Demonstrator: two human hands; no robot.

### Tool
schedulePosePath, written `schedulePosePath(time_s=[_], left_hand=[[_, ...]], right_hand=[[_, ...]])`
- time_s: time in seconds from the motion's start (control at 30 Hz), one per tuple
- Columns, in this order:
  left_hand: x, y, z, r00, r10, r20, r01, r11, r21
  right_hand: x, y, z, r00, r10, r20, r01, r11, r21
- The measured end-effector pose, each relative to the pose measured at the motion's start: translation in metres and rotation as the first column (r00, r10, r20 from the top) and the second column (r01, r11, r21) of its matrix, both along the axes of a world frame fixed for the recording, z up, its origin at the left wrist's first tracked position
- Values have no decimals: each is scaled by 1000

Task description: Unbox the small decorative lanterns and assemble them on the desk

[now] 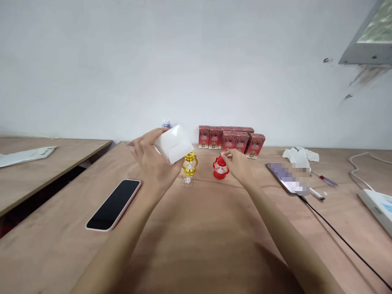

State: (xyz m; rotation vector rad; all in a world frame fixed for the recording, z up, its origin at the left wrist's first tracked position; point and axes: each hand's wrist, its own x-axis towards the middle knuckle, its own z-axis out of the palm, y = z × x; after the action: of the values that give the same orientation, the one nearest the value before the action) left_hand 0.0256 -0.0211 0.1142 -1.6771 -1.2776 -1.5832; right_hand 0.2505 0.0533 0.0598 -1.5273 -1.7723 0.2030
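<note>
My left hand (153,157) is raised, its thumb and fingers closed around a glossy white box (174,143) that is tilted. My right hand (238,163) has its thumb and fingertips pinched at the top of a small red lantern (220,168), which stands near the middle of the table. A gold lantern (190,165) of like shape stands to the left of it, its top just below the box's corner. Right in front of the gold lantern is a small clear piece (188,180), too fine to make out well.
Several red printed boxes (229,139) stand against the wall. At left lies a dark-screened phone (114,205); at right are a cabled phone (283,177), crumpled tissue (300,156), a screwdriver (328,180) and a white device (379,206). A bottle cap (166,121) shows behind my left hand.
</note>
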Motion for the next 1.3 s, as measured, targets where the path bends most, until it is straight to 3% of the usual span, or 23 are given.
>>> schedulePosePath(time_s=[0.07, 0.17, 0.3, 0.43, 0.6, 0.83, 0.93, 1.07, 1.17, 1.3], left_hand=[[1, 6, -7, 993, 82, -90, -78, 996, 44], [1, 12, -18, 973, 115, -202, -97, 991, 95], [7, 13, -30, 954, 106, -281, -59, 984, 169], [15, 12, -38, 951, 34, -307, 23, 984, 179], [18, 15, -47, 931, 82, -355, -16, 983, 185], [19, 16, -46, 954, 82, -288, -41, 989, 145], [18, 16, -45, 961, 98, -260, -66, 989, 129], [15, 18, -47, 922, 101, -374, -35, 983, 179], [14, 19, -46, 877, 40, -478, 52, 983, 178], [14, 19, -42, 795, -56, -605, 130, 988, 80]], right_hand=[[-1, -3, 2, 998, -15, 55, 12, 999, 45], [-7, -16, 10, 999, 27, 19, -31, 970, 240], [-30, -54, 28, 950, 276, -149, -195, 892, 408], [-50, -81, 35, 916, 351, -194, -276, 902, 331], [-51, -77, 26, 852, 359, -381, -336, 933, 130], [-51, -70, 19, 811, 402, -425, -358, 915, 183], [-51, -71, 20, 817, 448, -363, -387, 892, 233], [-49, -70, 20, 866, 441, -236, -352, 873, 338], [-44, -66, 20, 921, 388, 30, -356, 809, 468], [-36, -59, 22, 893, 296, 339, -439, 737, 514]])
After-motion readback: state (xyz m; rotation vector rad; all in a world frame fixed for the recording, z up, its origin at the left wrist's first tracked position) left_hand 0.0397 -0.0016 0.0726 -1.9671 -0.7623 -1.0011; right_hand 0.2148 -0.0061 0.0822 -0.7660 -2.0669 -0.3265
